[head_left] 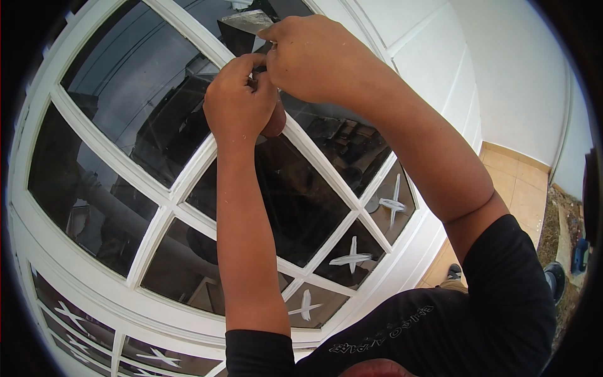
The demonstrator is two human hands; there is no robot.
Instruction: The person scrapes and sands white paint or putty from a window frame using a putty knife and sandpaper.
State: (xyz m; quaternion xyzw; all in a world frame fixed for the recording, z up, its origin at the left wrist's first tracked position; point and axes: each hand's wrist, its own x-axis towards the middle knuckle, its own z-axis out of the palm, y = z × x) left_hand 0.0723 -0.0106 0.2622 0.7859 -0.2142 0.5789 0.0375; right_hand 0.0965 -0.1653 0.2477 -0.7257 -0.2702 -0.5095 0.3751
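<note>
Left hand [242, 100] fisted, right hand [314, 60] curled just above, touching; both pinch small thing between fingertips, hidden. Flat grey metal scraper blade [246, 22] juts beyond right hand, against white-framed glass-paned door [166, 201]. Four white painted crosses [352, 257] visible on lower right panes.

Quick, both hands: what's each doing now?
Left hand: closed against the white window bar, contents hidden.
Right hand: closed on grey flat metal blade.

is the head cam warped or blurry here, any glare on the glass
Head view: strong fisheye, so the white window frame bows and the corners go black. Focus is fairly sharp on the left hand and right hand. The glass panes show dim reflections, no harsh glare; daylight is soft and even.
</note>
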